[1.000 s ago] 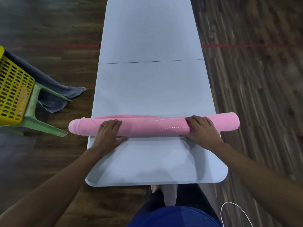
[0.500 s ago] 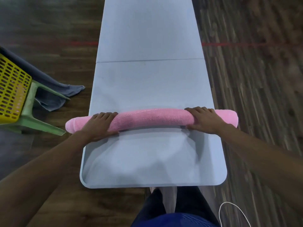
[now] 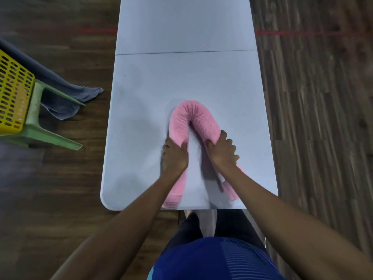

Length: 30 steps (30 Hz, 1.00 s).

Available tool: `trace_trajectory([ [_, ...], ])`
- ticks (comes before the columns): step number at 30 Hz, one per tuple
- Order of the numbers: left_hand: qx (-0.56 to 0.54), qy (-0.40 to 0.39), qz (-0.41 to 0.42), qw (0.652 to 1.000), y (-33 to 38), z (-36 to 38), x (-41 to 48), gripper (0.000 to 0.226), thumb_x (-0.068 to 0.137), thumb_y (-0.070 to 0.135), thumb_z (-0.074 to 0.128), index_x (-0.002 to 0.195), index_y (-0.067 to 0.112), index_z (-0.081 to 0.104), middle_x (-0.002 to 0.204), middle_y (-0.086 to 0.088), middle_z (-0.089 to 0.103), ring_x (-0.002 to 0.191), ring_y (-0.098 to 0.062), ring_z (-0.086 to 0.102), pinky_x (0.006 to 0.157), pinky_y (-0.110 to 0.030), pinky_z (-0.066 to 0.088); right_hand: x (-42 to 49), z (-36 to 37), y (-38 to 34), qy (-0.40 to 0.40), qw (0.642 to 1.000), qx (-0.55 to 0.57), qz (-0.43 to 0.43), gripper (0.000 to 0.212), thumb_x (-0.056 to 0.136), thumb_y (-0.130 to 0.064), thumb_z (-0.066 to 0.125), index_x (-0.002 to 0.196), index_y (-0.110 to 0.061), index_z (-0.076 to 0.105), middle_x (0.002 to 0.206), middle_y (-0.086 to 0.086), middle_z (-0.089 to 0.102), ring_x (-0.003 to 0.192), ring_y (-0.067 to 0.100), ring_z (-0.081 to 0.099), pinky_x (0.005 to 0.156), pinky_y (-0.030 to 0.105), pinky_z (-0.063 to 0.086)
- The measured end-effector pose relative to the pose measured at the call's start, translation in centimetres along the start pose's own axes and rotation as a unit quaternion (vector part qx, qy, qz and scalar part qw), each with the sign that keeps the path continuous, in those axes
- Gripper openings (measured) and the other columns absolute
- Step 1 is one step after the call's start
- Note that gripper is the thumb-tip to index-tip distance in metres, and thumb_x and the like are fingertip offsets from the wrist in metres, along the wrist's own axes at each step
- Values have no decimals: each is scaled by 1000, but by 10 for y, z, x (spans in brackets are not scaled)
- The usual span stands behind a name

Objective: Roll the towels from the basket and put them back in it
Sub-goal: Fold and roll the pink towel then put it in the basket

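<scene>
A rolled pink towel (image 3: 192, 116) lies on the grey table (image 3: 181, 77), bent into an upside-down U with its bend pointing away from me. My left hand (image 3: 175, 156) grips the left leg of the roll and my right hand (image 3: 222, 151) grips the right leg. Both ends of the roll trail back under my forearms to the table's near edge. The yellow basket (image 3: 12, 93) stands at the far left on a green stool, partly cut off by the frame.
The green plastic stool (image 3: 40, 126) stands left of the table on the dark wooden floor. A grey towel (image 3: 66, 98) hangs from the basket side down to the floor. A red line crosses the floor behind the table.
The roll lay straight across the table with a hand near each end. Both hands have swung inward and toward me, folding the roll in half into a U.
</scene>
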<state>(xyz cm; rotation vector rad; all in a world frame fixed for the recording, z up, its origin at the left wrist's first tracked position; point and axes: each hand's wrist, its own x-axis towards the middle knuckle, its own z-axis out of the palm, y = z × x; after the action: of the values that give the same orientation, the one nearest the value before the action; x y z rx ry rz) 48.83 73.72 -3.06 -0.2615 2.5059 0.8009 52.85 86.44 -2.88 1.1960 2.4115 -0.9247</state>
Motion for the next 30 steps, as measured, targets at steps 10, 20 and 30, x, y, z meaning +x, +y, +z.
trace_trajectory([
  [10, -165, -15, -27, 986, 4, 15, -24, 56, 98, 42, 43, 145, 12, 31, 139, -14, 39, 130, -30, 38, 105, -39, 31, -22, 18, -22, 5, 983, 171, 69, 71, 92, -56, 46, 148, -20, 23, 148, 7, 28, 135, 29, 27, 105, 49, 26],
  [20, -119, 37, 97, 987, -67, -30, 4, 32, 93, 9, 49, 118, 13, 69, 119, -6, 68, 110, -22, 60, 97, -38, 47, -48, 46, -31, 20, 999, -32, -11, 143, 58, -86, 60, 152, -10, -16, 162, 15, -2, 150, 31, 2, 116, 56, 1],
  [30, 231, 76, 177, 954, -141, -37, 24, 66, 97, 50, 43, 153, 19, 26, 159, -14, 21, 146, -39, 17, 116, -54, 17, -28, 49, -32, 46, 989, -125, -71, 129, 64, -66, 75, 152, -6, 3, 149, 17, 26, 131, 37, 35, 100, 52, 36],
])
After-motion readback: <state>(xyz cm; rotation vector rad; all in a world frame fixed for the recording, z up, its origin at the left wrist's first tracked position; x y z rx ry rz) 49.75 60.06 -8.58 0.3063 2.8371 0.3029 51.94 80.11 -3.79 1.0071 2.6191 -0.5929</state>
